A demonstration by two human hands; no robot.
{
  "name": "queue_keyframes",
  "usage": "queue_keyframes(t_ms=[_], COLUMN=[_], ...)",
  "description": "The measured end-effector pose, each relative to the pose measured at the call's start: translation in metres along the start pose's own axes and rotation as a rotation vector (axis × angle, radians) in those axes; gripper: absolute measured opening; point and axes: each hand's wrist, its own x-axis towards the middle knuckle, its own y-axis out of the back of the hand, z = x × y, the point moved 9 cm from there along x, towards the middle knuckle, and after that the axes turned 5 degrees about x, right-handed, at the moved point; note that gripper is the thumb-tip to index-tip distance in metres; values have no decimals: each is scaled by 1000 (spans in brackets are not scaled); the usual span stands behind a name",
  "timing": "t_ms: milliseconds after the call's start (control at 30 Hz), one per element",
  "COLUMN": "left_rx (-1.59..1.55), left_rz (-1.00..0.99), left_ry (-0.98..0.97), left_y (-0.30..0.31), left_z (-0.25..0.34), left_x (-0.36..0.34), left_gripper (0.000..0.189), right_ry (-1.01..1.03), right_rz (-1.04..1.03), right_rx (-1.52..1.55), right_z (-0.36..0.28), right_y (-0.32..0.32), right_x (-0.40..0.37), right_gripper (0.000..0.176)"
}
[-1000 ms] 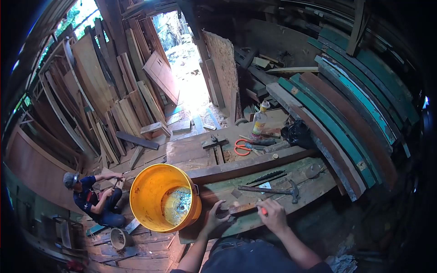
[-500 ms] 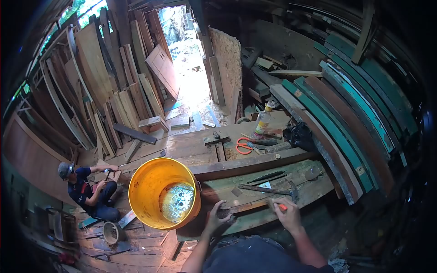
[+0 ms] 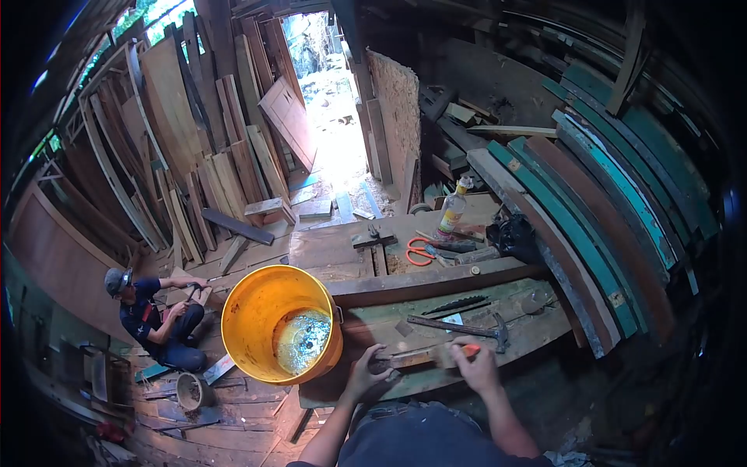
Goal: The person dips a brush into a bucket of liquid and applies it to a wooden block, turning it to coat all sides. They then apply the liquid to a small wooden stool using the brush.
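Observation:
My left hand (image 3: 366,375) lies at the left end of a narrow wooden piece (image 3: 412,359), fingers curled around its darker end. In my right hand (image 3: 478,368) is an orange-handled brush (image 3: 470,351); its tan head is smeared by motion above the wood's right end. Just beyond my hands, a claw hammer (image 3: 459,325) lies on the bench (image 3: 529,335), its head to the right. A dark serrated blade (image 3: 459,305) and a small pale card lie behind the hammer. To the left of my left hand stands a large yellow bucket (image 3: 241,311) with some shiny contents at its bottom.
Orange-handled scissors (image 3: 420,251), a bottle (image 3: 450,214) and a black plastic bag (image 3: 513,237) sit on the raised beam. Long painted boards (image 3: 576,226) are stacked at right. Planks lean along the left wall. A person (image 3: 159,319) crouches at left, holding a tool.
My right hand has shifted slightly left with the brush, whose head is now blurred over the wood. My left hand stays in place. The camera has turned slightly left.

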Motion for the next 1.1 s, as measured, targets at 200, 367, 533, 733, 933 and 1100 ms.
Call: queue_keyframes(t_ms=[200, 367, 533, 733, 933, 1100], left_rx=[21, 94, 38, 103, 151, 152], left_rz=[-14, -40, -118, -126, -97, -49], left_ry=[-26, -85, -83, -56, -23, -26], left_y=[3, 4, 2, 4, 1, 4], left_z=[7, 4, 7, 13, 9, 18], left_x=[5, 14, 24, 13, 3, 1], left_gripper=[64, 65, 66, 65, 67, 65], right_ry=[224, 198, 273, 216, 297, 343], right_rz=[184, 156, 60, 146, 149, 97], right_rx=[-193, -92, 65, -45, -278, -252], right_z=[-27, -21, -32, -18, -35, -46], right_y=[50, 25, -12, 23, 20, -2], right_x=[-3, -20, -36, -22, -6, 2], right_gripper=[10, 9, 11, 8, 6, 6])
